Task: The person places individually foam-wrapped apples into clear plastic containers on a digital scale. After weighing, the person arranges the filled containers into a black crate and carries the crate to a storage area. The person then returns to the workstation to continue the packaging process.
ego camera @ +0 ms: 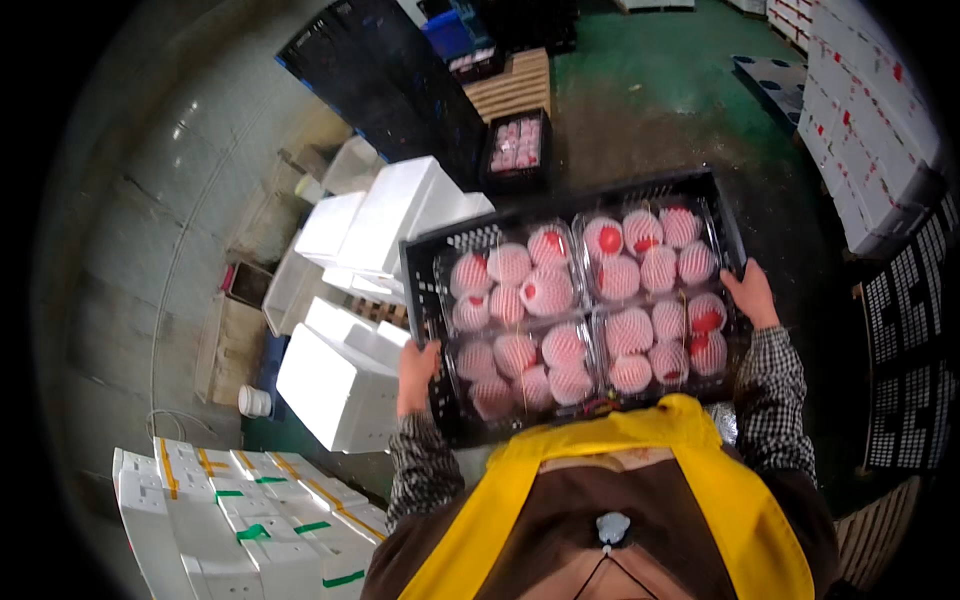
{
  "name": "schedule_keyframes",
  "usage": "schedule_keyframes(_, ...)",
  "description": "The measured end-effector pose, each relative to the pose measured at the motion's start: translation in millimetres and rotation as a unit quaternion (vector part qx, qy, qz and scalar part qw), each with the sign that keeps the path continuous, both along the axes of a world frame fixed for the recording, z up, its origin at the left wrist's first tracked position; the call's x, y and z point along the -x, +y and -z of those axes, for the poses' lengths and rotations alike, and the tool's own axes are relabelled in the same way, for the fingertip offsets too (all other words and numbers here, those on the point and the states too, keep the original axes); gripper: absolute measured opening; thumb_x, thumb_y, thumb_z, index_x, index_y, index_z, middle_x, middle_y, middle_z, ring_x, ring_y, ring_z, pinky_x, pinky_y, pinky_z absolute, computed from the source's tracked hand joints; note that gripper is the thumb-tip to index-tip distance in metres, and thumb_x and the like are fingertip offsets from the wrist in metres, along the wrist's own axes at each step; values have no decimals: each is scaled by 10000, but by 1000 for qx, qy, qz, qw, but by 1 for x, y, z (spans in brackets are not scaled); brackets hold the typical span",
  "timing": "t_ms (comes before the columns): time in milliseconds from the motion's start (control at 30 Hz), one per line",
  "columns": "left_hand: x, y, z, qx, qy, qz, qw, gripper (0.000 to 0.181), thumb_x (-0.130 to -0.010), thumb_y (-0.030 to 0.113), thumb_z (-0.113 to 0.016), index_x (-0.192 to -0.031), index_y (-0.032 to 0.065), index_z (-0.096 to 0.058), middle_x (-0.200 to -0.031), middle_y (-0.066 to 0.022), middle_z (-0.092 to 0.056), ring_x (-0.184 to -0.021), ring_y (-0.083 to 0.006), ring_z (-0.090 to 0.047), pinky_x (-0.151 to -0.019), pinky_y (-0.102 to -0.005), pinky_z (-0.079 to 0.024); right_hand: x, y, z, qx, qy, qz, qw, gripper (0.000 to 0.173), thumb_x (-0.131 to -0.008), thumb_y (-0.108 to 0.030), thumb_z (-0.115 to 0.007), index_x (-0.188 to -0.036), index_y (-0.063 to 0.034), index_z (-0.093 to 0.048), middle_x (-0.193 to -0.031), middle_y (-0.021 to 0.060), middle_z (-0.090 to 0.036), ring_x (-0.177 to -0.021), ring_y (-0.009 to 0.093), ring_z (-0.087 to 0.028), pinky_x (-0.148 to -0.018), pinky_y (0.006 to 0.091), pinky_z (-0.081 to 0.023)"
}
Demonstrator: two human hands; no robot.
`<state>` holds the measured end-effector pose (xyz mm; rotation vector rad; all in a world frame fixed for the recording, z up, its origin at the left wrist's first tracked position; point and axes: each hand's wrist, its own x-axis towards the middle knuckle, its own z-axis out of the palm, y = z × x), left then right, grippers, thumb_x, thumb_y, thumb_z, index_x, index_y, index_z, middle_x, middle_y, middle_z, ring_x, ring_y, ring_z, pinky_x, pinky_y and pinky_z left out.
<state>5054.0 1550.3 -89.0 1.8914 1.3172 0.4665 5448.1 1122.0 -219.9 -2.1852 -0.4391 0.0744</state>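
Observation:
A black plastic crate [555,204] is held in front of my yellow apron [495,495], tilted in the view. My left hand [417,375] grips its left end wall, and my right hand [752,295] grips the right end. Several clear plastic clamshell packs [581,262] lie inside in two rows. Each holds several round red fruits [610,240] in pink foam net sleeves [628,330]. The crate's near edge is close to the apron and partly hidden by it. My fingers under the rim are partly hidden.
White foam boxes [337,390] stand at the left, and taped foam boxes [277,510] at lower left. Ahead, another crate of fruit [517,146] sits by a wooden pallet [517,82] and a black crate stack [382,82]. White cartons [862,135] and black crates [911,345] stand at right.

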Motion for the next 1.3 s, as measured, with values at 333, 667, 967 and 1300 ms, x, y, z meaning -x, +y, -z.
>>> schedule_keyframes(333, -185, 120, 32, 38, -8, 46, 998, 207, -809, 161, -647, -813, 5, -512, -599, -35, -542, -454, -115, -507, -403, -263, -399, -139, 66, 12, -3, -10, 33, 999, 366, -801, -252, -690, -877, 62, -519, -803, 214, -603, -793, 374, -609, -680, 420, -460)
schedule_keyframes(667, -258, 150, 10, 22, -27, 61, 998, 177, -810, 151, -645, -787, 19, -529, -584, -24, -531, -456, -110, -498, -411, -265, -386, -208, 99, 20, -9, 6, 30, 999, 404, -789, -277, -694, -912, 70, -528, -880, 268, -606, -882, 432, -589, -738, 439, -458)
schedule_keyframes(967, -179, 95, -18, -40, 53, 0, 998, 271, -781, 203, -664, -836, -37, -551, -633, -75, -587, -491, -137, -558, -448, -304, -435, -193, 86, -14, -5, 95, -13, 995, 447, -784, -302, -699, -953, 82, -545, -907, 266, -613, -880, 408, -600, -749, 436, -465)
schedule_keyframes(1300, -139, 55, 9, 19, -49, -46, 998, 207, -792, 156, -654, -815, 3, -517, -598, -52, -547, -453, -136, -516, -404, -281, -398, -183, 85, -39, 56, 28, -49, 997, 513, -782, -341, -684, -1027, 86, -540, -1008, 286, -606, -967, 415, -589, -817, 439, -466)
